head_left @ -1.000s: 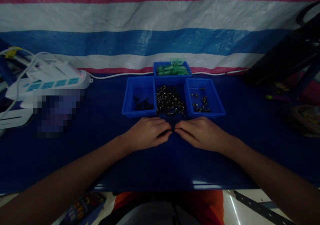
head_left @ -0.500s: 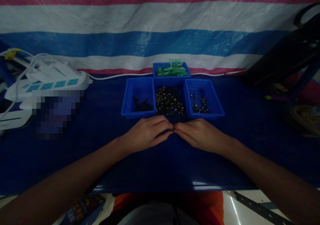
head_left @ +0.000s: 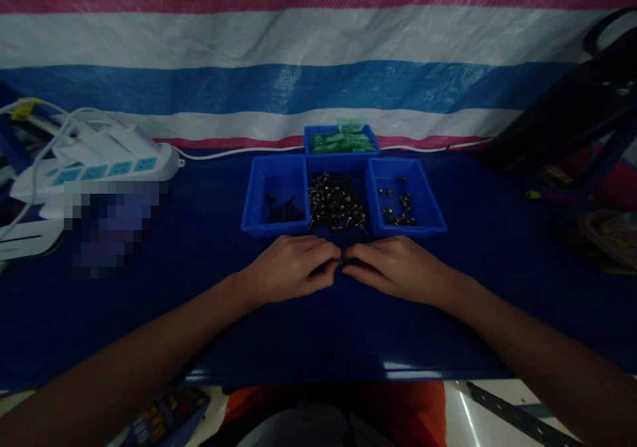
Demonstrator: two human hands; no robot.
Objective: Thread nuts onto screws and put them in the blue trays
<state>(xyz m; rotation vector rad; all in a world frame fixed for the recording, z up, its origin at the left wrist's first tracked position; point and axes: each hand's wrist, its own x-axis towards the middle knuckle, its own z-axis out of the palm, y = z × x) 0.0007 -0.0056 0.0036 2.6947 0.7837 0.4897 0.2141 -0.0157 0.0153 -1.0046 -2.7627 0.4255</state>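
My left hand pinches a small metal piece between thumb and fingertips; its exact kind is too small to make out. Facing it, my right hand has thumb and forefinger slightly parted, close beside that piece. Just beyond both hands lies a pile of small dark and shiny metal parts. Left of the pile, a blue bin holds thin black screw-like parts. On the right, another blue bin contains several small metal pieces.
A third blue bin with green packets stands behind the pile. A white power strip with plugs and cables sits at left on the blue table. A dark cylindrical object leans at right. A striped sheet hangs behind.
The fingertips of my two hands have drawn slightly apart. My right thumb and forefinger have parted, while the small metal piece stays in my left fingertips.
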